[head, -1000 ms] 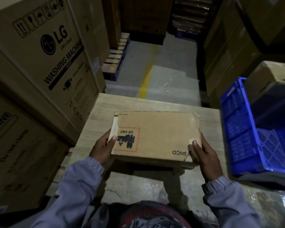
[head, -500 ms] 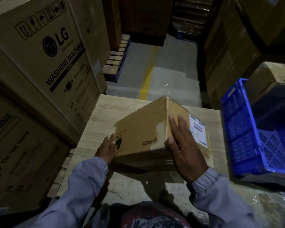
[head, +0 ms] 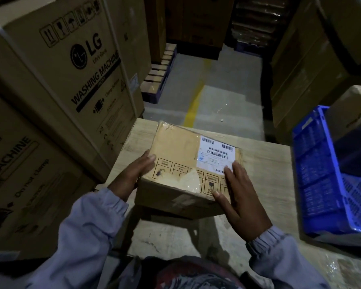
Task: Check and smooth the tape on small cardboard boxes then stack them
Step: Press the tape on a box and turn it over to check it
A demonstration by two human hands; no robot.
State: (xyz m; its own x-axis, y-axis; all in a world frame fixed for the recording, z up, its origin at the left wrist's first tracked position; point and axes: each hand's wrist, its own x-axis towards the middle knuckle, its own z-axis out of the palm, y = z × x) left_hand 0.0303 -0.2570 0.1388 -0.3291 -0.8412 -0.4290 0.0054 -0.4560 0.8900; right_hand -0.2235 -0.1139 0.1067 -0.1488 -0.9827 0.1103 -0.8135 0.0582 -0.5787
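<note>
Both grips lay open and flat: left grip (head: 133,176) against the side of the cardboard box (head: 181,151), right grip (head: 243,202) on its top corner, at the bench (head: 265,163). We judged it light, stiff, slick where taped; opposite sides offered the surest hold

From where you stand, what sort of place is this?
Most likely a warehouse: big washing machine cartons stacked at the left, a yellow line painted down the concrete aisle, and a blue plastic crate.

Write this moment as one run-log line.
task: tape check | item: small brown cardboard box, white barcode label up | left hand: flat against its left side | right hand: flat on its top
</note>
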